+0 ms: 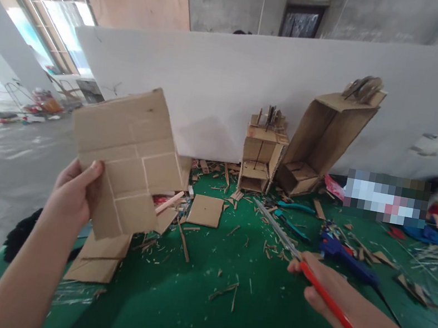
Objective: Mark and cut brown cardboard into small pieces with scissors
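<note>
My left hand (74, 189) is closed on the lower left edge of a flat piece of cardboard (140, 150), holding it up above the table. Pale lines cross its face in a grid. In my right hand (328, 290) is a pair of red-handled scissors (275, 228), seen edge-on, with the blades pointing up and left over the table. Below the raised sheet lies a folded cardboard piece (100, 262). A small cardboard square (205, 210) rests between the two hands.
On the green table (175, 314), scraps are scattered. A small cardboard frame (260, 157) and a tall cardboard box (321, 137) stand by the white partition (201, 70). Teal-handled pliers (293, 225) and a blue glue gun (348, 263) lie to the right.
</note>
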Demonstrator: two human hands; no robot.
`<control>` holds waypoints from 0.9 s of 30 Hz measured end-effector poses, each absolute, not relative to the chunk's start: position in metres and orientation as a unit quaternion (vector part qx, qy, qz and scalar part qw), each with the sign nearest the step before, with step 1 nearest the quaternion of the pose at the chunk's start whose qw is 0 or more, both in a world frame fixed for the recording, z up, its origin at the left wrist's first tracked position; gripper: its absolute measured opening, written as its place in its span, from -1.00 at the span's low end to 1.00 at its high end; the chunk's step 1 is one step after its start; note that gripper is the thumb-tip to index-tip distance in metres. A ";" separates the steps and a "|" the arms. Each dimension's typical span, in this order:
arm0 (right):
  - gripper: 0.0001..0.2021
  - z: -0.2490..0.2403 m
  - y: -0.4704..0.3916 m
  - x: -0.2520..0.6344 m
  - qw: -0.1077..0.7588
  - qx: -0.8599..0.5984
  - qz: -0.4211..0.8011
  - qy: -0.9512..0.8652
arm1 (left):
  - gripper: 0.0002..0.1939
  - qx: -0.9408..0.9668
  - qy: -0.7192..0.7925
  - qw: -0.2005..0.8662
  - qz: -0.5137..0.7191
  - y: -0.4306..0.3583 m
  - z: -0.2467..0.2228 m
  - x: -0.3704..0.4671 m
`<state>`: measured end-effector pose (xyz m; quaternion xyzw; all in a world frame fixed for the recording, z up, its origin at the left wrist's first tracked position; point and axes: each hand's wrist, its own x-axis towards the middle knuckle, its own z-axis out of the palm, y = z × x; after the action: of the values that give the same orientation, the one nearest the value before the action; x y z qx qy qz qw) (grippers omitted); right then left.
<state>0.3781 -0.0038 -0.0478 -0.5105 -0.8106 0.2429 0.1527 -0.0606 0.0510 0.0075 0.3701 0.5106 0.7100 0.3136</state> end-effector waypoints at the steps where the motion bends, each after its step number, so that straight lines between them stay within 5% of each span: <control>1: -0.61 -0.050 -0.005 0.377 0.160 -0.503 0.260 -0.809 | -0.80 0.346 0.505 0.304 0.730 0.054 0.007 -0.056; 11: -0.67 -0.033 0.000 0.313 0.076 -0.548 0.274 -0.787 | -0.78 0.273 0.404 0.472 0.734 0.059 -0.024 0.036; 27: -0.68 -0.036 0.006 0.321 0.088 -0.521 0.290 -0.798 | -0.77 0.298 0.378 0.499 0.721 0.056 -0.034 0.042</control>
<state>0.3211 0.0055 -0.0362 -0.5210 -0.7981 0.2895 0.0881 0.0425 0.0555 -0.0342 0.2976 0.3780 0.7208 0.4990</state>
